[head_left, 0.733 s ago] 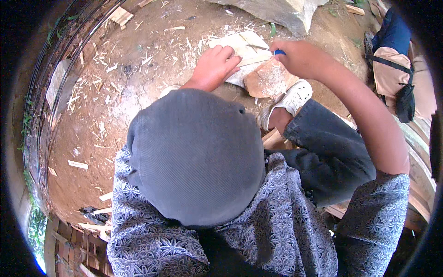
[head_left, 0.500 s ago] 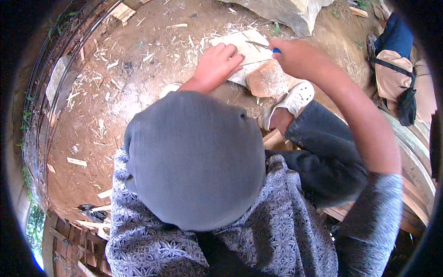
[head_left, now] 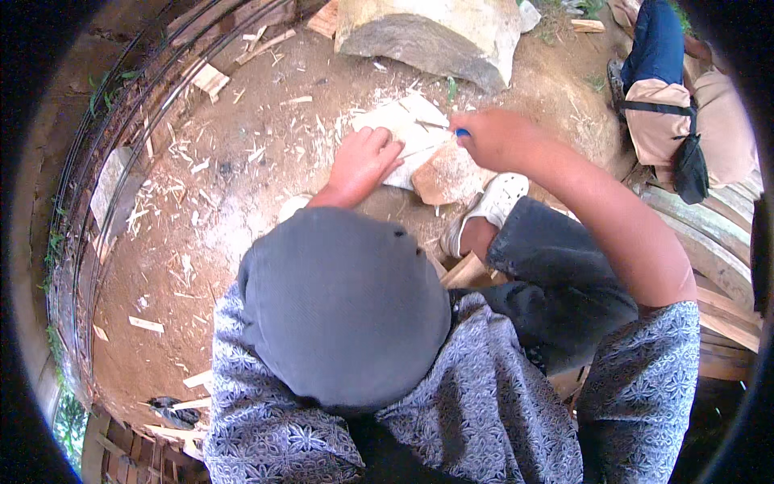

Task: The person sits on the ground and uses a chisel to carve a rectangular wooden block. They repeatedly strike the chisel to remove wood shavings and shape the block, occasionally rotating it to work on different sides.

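My left hand [head_left: 362, 163] rests at the left side of a pale, flat piece of wood [head_left: 409, 118], its fingers curled together on it. From the right my right hand [head_left: 501, 142] reaches over the same wood. It is closed round the blue handle of a tool with a thin metal blade [head_left: 434, 124], whose tip points left across the pale surface; the exact kind of tool is too small to tell. Just below the wood sits a dusty reddish-brown block [head_left: 447, 179], beside my white clog [head_left: 505, 196].
Wood chips and shavings litter the dirt floor [head_left: 242, 153]. A large pale boulder [head_left: 435, 40] lies beyond the wood. Black cables [head_left: 68, 185] curve along the left. At right is another person's beige and blue clothing [head_left: 657, 117]. My grey-clad knee [head_left: 347, 302] rises in front.
The view has shifted, so more of the boulder shows and both hands appear lower and further left. My left hand stays at the wood and my right hand keeps hold of the blue-handled tool.
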Motion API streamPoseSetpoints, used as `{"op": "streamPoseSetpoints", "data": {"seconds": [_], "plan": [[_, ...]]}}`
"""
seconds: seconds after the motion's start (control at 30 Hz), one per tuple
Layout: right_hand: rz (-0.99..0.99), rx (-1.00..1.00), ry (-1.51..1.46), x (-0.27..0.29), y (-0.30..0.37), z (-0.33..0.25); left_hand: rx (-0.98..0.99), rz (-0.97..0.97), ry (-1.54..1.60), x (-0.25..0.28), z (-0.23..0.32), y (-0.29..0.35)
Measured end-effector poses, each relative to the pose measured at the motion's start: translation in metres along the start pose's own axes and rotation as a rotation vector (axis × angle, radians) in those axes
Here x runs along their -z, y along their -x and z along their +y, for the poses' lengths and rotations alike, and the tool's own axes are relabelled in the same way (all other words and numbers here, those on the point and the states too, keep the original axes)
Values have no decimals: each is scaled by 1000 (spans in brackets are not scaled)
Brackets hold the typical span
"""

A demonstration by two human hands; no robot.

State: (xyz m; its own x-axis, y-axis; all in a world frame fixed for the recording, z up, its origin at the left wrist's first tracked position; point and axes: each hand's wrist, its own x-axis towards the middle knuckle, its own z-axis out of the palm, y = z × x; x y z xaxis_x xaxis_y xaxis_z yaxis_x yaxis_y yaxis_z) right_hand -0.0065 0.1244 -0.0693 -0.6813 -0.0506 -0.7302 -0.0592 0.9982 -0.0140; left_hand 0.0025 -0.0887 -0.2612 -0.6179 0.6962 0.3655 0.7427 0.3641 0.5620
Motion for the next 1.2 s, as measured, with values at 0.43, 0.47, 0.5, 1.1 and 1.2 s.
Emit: {"op": "streamPoseSetpoints", "data": {"seconds": [0.43, 0.47, 0.5, 1.1, 1.2], "plan": [[29, 98, -33, 0, -49, 18, -22, 33, 29, -1, -4, -3], [5, 103, -22, 9, -37, 18, -17, 35, 20, 0, -4, -2], [-24, 110, -14, 16, -24, 17, -7, 32, 14, 1, -3, -1], [87, 11, -45, -33, -36, 6, -18, -21, -13, -1, 2, -3], [80, -15, -82, -25, -56, 5, -32, -3, 1, 3, -4, -8]]}}
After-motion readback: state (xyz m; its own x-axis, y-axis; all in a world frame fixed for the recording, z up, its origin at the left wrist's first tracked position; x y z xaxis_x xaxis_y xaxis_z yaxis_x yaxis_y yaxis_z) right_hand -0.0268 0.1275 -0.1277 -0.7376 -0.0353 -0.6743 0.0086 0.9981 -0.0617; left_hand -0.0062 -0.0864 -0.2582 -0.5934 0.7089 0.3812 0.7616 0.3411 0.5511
